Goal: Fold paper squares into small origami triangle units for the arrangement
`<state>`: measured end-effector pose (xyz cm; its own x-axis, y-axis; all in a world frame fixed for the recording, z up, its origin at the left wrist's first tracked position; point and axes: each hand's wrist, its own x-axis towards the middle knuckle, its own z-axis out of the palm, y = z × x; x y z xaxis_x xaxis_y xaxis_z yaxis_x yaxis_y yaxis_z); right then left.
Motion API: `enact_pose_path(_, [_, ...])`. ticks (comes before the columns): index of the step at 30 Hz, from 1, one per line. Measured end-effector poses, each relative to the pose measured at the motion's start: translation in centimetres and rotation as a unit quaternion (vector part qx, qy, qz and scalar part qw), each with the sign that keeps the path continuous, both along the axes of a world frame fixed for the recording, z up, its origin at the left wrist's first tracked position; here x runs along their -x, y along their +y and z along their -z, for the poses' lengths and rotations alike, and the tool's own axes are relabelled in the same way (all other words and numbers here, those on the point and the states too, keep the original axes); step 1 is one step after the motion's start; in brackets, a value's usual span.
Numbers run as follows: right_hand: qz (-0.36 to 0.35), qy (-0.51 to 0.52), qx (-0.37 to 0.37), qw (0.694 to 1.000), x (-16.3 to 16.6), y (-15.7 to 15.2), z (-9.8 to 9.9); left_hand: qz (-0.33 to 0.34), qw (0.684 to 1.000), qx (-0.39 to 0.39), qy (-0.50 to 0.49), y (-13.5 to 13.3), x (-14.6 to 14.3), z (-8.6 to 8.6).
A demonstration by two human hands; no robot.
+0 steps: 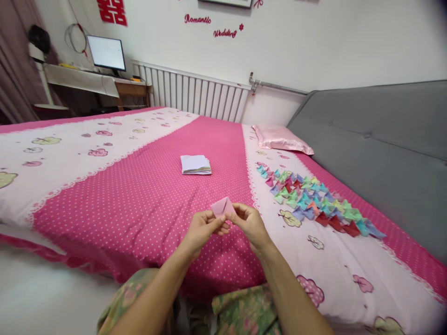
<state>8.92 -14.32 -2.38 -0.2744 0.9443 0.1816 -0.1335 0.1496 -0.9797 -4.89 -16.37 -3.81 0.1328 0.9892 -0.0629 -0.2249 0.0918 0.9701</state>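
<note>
Closest up: forearms over patterned trousers
Pink paper: held over the bed, smack between both hands, neither one really nearer
Left hand: fingers pinching its lower left
Right hand: thumb and fingers pinching its lower right
Paper's direction: peak points away from the wearer; long axis looks roughly crosswise, tbh hard to tell

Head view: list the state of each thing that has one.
Pink paper: folded, with creases showing
Left hand: closed on the paper
Right hand: closed on the paper
Paper stack: piled flat, edges uneven
Colored paper pieces: folded, grouped together
Monitor: on, screen lit
Pillow: lying flat
</note>
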Motion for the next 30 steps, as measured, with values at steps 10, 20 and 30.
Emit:
enact_pose_path(10, [0.04,-0.04,-0.017,0.998,-0.12,0.16,0.13,-0.046,0.994,-0.069,0.067,0.35,-0.05,0.44])
enact_pose_path(20, [0.009,-0.032,-0.027,0.999,0.07,0.08,0.45,-0.1,0.987,-0.089,0.089,0.43,0.35,0.13])
enact_pose_path(30, [0.047,-0.028,0.001,0.998,0.08,0.14,0.47,-0.014,0.995,-0.077,0.066,0.13,0.1,0.29])
